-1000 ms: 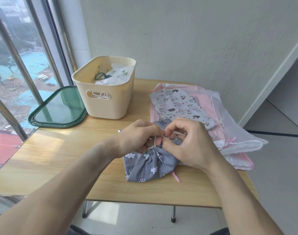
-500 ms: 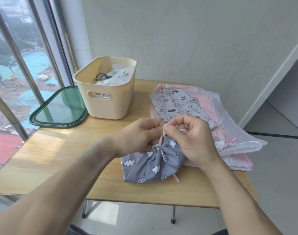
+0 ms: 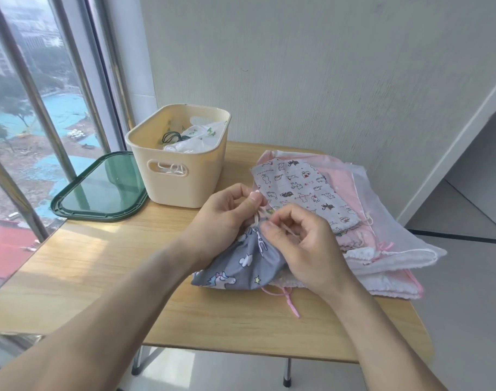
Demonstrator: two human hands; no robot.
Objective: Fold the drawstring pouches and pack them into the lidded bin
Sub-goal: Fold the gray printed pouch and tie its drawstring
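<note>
Head view
Grey unicorn-print pouch [image 3: 241,266]: near centre of wooden table [image 3: 100,277], mouth gathered, not yet folded.
Left hand [image 3: 227,218]: fingers pinching the white drawstring [image 3: 255,220].
Right hand [image 3: 303,244]: fingers curled, pinching the cord at the pouch mouth.
Cream bin [image 3: 181,176]: far left, open, some pouches inside.
Green lid [image 3: 100,190]: off, left of bin.
Pouch stack [image 3: 354,210]: right, unfolded; most work remains.

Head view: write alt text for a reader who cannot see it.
Both hands, left hand and right hand, pinch the drawstring of a grey pouch on a wooden table. Behind stand an open cream bin, its green lid and a pouch stack.
</note>
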